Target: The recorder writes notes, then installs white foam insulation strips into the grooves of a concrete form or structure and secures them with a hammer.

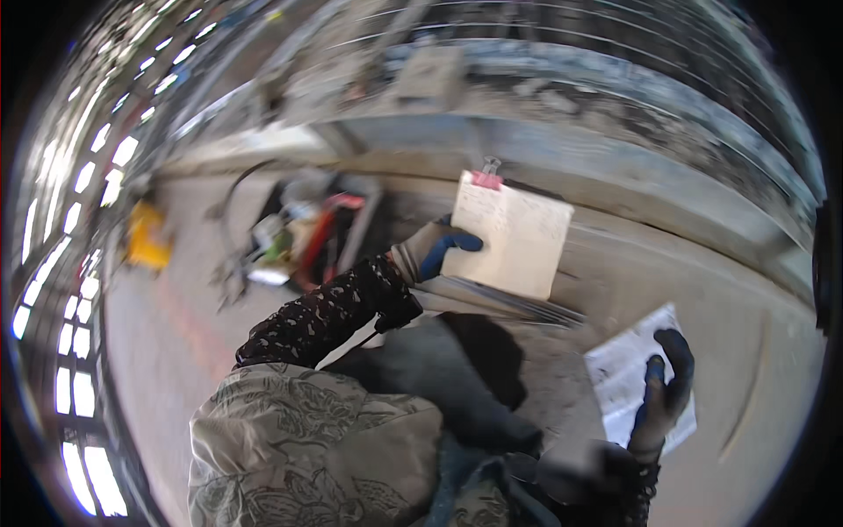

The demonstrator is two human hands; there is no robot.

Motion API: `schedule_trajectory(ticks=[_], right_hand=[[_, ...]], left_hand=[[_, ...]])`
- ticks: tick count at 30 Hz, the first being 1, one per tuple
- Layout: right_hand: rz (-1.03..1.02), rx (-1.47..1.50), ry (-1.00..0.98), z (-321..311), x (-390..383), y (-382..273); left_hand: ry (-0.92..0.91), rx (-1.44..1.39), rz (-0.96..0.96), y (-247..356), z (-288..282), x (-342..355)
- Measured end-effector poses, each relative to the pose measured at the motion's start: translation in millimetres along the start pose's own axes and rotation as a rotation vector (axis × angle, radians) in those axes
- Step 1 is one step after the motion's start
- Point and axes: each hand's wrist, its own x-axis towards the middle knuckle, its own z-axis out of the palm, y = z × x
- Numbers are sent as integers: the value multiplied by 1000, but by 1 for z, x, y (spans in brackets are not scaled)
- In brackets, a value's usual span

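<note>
A cream notepad or stack of sheets (511, 235), with a pink binder clip (487, 176) at its top edge, is in my left hand (436, 249). The grey-and-blue glove is closed on its left edge, thumb on top and the other fingers hidden beneath. Handwriting shows faintly on the top sheet. At the lower right, my right hand (665, 386) is in a dark glove, thumb and forefinger curved and apart. It is over a creased white sheet of paper (619, 373); whether it touches the sheet I cannot tell.
A dark open crate (373, 224) with a red tool and mixed items stands left of the notepad. Further left is a yellow object (147, 235), blurred. Thin rods (518, 303) lie below the notepad. A long beam (632, 198) crosses behind, with rubble and bars beyond.
</note>
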Motion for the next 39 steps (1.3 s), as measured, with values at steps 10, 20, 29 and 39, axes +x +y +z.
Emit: schedule_trajectory(ticks=[10,20,29,39], right_hand=[[94,358,-490,81,4,-15],[175,134,-27,12,5,34],[970,-960,-102,-78,-160,231],[717,-937,4,22,-126,253]], left_hand=[[804,-608,232,-37,-209,-212],[1276,134,-348,-75,-343,-273],[289,511,36,-52,-62,-28],[-895,763,-58,-136,133,116]])
